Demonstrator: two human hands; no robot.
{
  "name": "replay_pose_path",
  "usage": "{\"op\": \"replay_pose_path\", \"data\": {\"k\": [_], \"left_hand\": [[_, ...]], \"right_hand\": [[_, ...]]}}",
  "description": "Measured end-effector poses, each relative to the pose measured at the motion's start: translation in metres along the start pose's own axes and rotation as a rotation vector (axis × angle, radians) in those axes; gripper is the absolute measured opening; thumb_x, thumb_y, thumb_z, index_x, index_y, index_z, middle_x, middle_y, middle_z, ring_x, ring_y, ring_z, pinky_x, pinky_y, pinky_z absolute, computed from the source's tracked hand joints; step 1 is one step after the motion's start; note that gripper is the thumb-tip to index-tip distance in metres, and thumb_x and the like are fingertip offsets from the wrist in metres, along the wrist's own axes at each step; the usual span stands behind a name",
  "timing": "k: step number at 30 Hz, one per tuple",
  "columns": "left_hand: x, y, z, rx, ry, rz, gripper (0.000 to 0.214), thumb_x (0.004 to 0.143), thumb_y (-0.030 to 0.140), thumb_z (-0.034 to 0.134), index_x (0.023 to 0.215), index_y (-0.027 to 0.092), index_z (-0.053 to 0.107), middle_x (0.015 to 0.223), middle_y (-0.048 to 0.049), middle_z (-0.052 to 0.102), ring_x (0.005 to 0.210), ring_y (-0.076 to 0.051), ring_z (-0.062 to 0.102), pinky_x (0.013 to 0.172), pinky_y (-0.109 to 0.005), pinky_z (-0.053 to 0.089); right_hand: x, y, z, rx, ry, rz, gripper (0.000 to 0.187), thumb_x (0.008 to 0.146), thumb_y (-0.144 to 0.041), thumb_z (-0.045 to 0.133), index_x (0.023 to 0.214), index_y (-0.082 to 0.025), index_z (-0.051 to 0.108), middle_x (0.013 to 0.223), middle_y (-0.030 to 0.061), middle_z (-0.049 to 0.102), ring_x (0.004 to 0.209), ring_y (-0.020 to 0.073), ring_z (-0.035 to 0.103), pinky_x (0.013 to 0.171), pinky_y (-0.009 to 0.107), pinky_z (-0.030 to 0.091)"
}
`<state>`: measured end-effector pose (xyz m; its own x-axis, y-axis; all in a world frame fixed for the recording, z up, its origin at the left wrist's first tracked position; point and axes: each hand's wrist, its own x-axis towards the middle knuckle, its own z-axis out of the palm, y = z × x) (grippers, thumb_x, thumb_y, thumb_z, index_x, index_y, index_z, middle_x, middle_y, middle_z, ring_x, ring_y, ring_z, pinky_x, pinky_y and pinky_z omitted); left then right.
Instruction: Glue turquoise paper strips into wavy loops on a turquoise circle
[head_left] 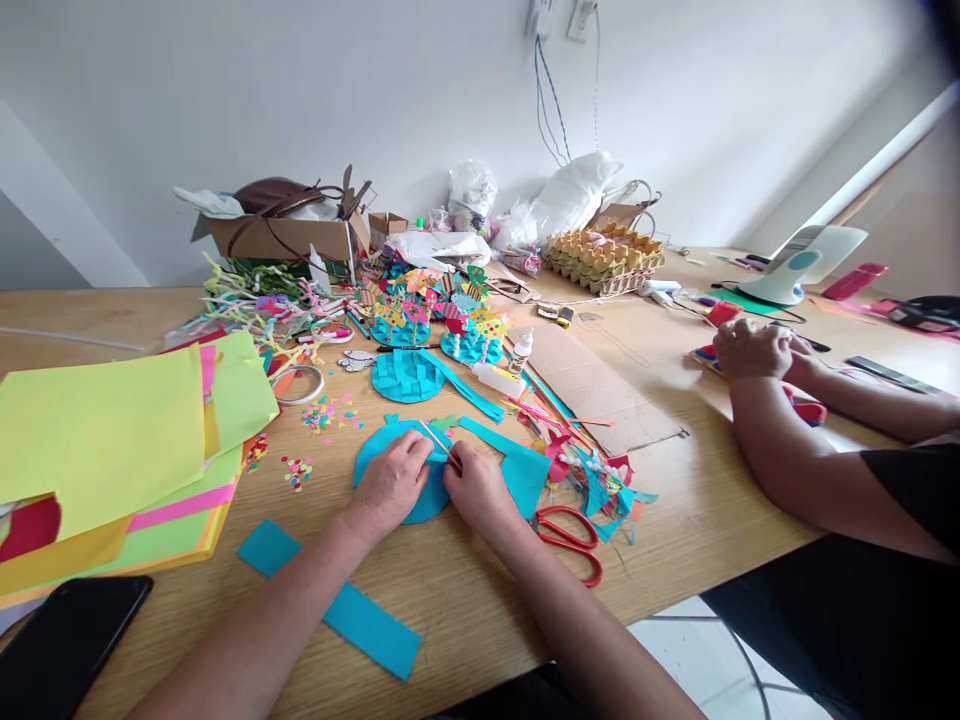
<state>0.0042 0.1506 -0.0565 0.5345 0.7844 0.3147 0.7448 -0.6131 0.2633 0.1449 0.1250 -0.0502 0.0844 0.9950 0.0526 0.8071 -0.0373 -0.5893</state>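
A round blue paper disc (375, 445) lies flat on the wooden table (675, 500) in front of me. My left hand (391, 482) presses down on it with curled fingers. My right hand (475, 487) sits beside the left and pinches a thin wooden stick (435, 437) that slants up and to the left over the disc. A blue paper piece (523, 470) lies just right of my right hand.
Stacked coloured paper sheets (112, 440) lie at left, with a black phone (67, 640) at the near corner. Red scissors (570, 540), blue strips (330, 600), finished blue paper crafts (420, 330), glue bottles (520, 350) and cardboard (592, 385) surround me. Another person's hands (750, 350) work at right.
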Motion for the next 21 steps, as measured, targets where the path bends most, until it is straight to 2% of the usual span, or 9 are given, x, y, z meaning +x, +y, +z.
{"op": "replay_pose_path", "data": {"k": [4, 11, 21], "left_hand": [[0.0004, 0.0038, 0.0024, 0.067, 0.013, -0.021, 0.013, 0.079, 0.012, 0.051, 0.088, 0.021, 0.050, 0.091, -0.0038, 0.055, 0.084, -0.019, 0.054, 0.069, -0.029, 0.046], [0.0053, 0.0093, -0.0037, 0.105, -0.006, -0.009, 0.009, 0.081, 0.012, 0.048, 0.082, 0.020, 0.051, 0.089, -0.0045, 0.055, 0.087, -0.020, 0.052, 0.075, -0.031, 0.044], [0.0055, 0.0065, -0.0008, 0.096, 0.003, -0.008, 0.009, 0.080, 0.011, 0.047, 0.079, 0.020, 0.050, 0.087, -0.0051, 0.055, 0.088, -0.021, 0.049, 0.077, -0.033, 0.044]], "right_hand": [[0.0007, -0.0001, -0.0003, 0.016, -0.005, 0.002, 0.012, 0.069, -0.010, 0.045, 0.063, -0.019, 0.049, 0.060, -0.0009, 0.050, 0.059, 0.0122, 0.043, 0.052, 0.021, 0.024], [0.0050, 0.0008, -0.0012, 0.065, -0.034, 0.025, 0.011, 0.069, -0.010, 0.047, 0.062, -0.018, 0.049, 0.057, -0.0021, 0.050, 0.055, 0.0110, 0.044, 0.050, 0.021, 0.024], [0.0062, 0.0006, -0.0094, 0.117, -0.061, 0.040, 0.010, 0.063, -0.010, 0.050, 0.066, -0.019, 0.049, 0.055, -0.0051, 0.048, 0.054, 0.0102, 0.044, 0.049, 0.018, 0.027]]}}
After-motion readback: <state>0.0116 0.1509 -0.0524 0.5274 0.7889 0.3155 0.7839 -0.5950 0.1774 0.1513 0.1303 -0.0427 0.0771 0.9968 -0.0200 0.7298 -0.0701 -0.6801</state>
